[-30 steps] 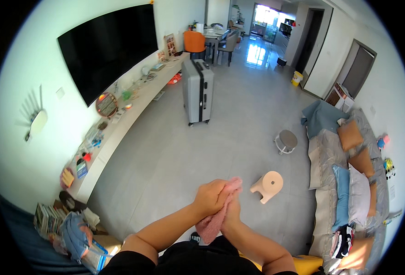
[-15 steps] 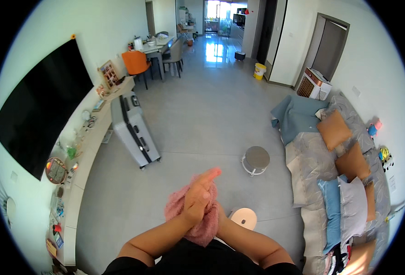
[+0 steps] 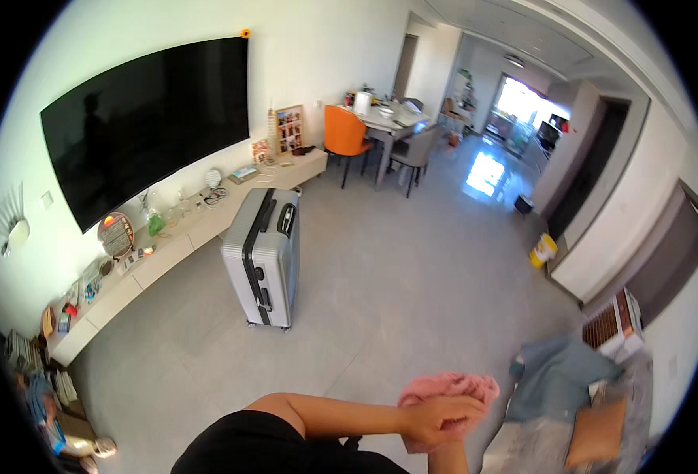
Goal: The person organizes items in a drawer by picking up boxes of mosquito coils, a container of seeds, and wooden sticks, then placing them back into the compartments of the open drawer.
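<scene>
A fluffy pink cloth (image 3: 448, 387) is bunched up in front of me, at the lower right. My left hand (image 3: 436, 420) reaches across from the left and is closed over the cloth, fingers pointing right. My right forearm (image 3: 448, 460) rises from the lower edge below it. The right hand meets the cloth under my left hand, and its fingers are hidden by the cloth and the left hand.
A grey hard-shell suitcase (image 3: 262, 261) stands upright ahead. Along the left wall runs a low cabinet (image 3: 159, 265) crowded with small items, under a television (image 3: 151, 126). A sofa with an orange cushion (image 3: 596, 432) is at the lower right. An orange chair (image 3: 345, 133) stands farther back.
The view has swung left and tilted up, so the suitcase and television sit more centrally. The hands and pink cloth now appear lower and farther right. The round stool has left the view.
</scene>
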### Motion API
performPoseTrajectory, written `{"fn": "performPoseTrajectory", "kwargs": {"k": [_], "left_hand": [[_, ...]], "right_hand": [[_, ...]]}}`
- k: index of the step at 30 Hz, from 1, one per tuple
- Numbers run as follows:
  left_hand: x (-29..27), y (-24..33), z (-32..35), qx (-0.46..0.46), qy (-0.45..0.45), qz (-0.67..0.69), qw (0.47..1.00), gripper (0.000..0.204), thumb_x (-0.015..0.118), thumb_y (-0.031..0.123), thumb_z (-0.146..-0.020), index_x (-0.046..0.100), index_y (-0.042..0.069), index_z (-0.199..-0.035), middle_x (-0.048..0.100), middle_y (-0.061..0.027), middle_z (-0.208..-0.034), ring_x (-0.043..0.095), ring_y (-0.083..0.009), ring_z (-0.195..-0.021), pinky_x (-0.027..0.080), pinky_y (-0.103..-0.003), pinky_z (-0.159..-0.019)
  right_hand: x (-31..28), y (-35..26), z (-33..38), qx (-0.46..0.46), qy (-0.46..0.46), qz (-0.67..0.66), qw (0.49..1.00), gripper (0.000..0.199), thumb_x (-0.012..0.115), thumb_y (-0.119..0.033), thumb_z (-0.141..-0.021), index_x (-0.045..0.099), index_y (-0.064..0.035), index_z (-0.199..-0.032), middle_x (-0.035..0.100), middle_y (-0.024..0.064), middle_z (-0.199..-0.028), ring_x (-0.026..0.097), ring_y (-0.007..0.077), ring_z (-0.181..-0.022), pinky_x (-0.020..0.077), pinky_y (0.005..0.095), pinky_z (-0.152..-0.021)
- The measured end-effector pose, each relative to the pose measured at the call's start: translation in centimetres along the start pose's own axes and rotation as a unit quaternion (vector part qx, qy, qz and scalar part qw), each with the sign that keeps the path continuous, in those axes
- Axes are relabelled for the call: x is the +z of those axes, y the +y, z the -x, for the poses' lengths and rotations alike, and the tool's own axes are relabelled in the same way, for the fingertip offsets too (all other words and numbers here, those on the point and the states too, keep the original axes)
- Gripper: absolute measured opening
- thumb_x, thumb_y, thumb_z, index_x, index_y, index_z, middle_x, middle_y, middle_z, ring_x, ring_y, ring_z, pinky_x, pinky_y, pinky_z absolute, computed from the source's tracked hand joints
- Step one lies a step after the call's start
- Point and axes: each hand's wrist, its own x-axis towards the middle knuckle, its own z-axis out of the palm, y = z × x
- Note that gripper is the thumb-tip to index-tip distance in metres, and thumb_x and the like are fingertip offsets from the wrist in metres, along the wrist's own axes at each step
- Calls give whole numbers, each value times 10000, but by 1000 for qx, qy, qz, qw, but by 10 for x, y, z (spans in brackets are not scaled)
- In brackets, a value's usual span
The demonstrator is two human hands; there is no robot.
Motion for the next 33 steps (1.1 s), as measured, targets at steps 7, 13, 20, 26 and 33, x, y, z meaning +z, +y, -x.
{"fn": "performPoseTrajectory", "kwargs": {"k": [7, 13, 20, 26, 33], "left_hand": [[27, -120, -70, 19, 33, -92, 995, 397, 686, 306, -792, 620, 49, -1088, 566, -168, -1161, 542, -303, -1101, 451, -390, -914], [47, -145, -95, -31, 147, -236, 960, 343, 656, 259, -822, 611, 31, -1073, 566, -168, -1140, 567, -325, -1026, 474, -397, -864], [95, -140, -76, -67, 278, -309, 907, 339, 650, 277, -830, 616, 30, -1061, 574, -167, -1122, 579, -330, -998, 484, -395, -840], [101, -97, -50, -100, 336, -306, 885, 317, 619, 298, -849, 627, 28, -1015, 603, -159, -1065, 592, -326, -956, 488, -398, -801], [109, -72, -11, -109, 399, -344, 843, 257, 607, 266, -852, 631, 30, -953, 620, -140, -997, 588, -312, -953, 480, -400, -810]], "right_hand": [[-9, -77, -115, 88, -54, 56, 993, 388, 361, -321, -938, 463, -53, -1199, 511, 108, -1186, 519, 230, -1094, 451, 361, -916], [-35, -108, -159, 220, -144, 120, 957, 389, 359, -322, -937, 465, -52, -1196, 514, 109, -1182, 522, 231, -1092, 453, 361, -914], [-34, -92, -145, 342, -225, 161, 898, 391, 356, -323, -936, 469, -50, -1192, 517, 110, -1178, 525, 232, -1088, 455, 361, -911], [-16, -53, -105, 408, -258, 186, 856, 393, 353, -324, -935, 471, -48, -1189, 520, 111, -1173, 527, 234, -1085, 457, 361, -908], [-5, -26, -68, 452, -289, 214, 816, 395, 350, -325, -934, 475, -46, -1185, 524, 112, -1169, 530, 235, -1082, 460, 362, -906]]}}
